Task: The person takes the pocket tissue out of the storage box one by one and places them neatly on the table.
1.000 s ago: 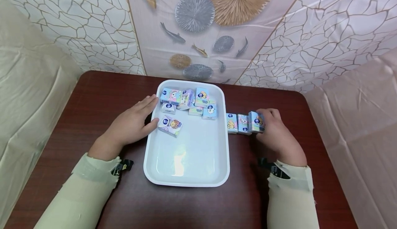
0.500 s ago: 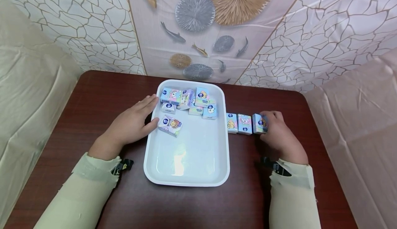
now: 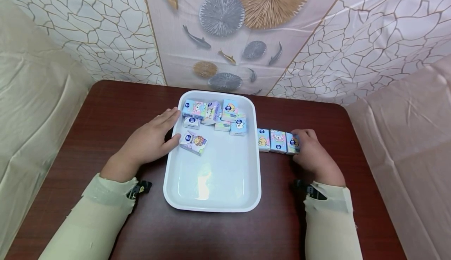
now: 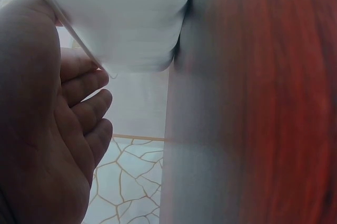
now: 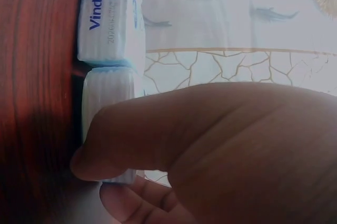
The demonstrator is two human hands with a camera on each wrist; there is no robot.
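My right hand (image 3: 315, 154) grips a small blue tissue pack (image 3: 292, 143) by its right end, down on the table. This pack lies at the right of a short row, beside a middle tissue pack (image 3: 278, 141) and another tissue pack (image 3: 263, 139) next to the tray. In the right wrist view, the thumb lies across the held pack's (image 5: 108, 89) near side. My left hand (image 3: 144, 144) rests against the left rim of the white tray (image 3: 211, 208), fingers extended. In the left wrist view, its fingertips touch the rim from outside.
Several tissue packs lie in the tray's far half, some overlapping, and one tissue pack (image 3: 193, 143) sits nearer, at its left side. The tray stands on a dark red-brown table (image 3: 211, 236). A patterned cloth (image 3: 225, 52) hangs behind the table's far edge.
The right hand shifted the end pack a little rightward, then lowered it back left beside the middle pack. The left hand and tray have stayed put.
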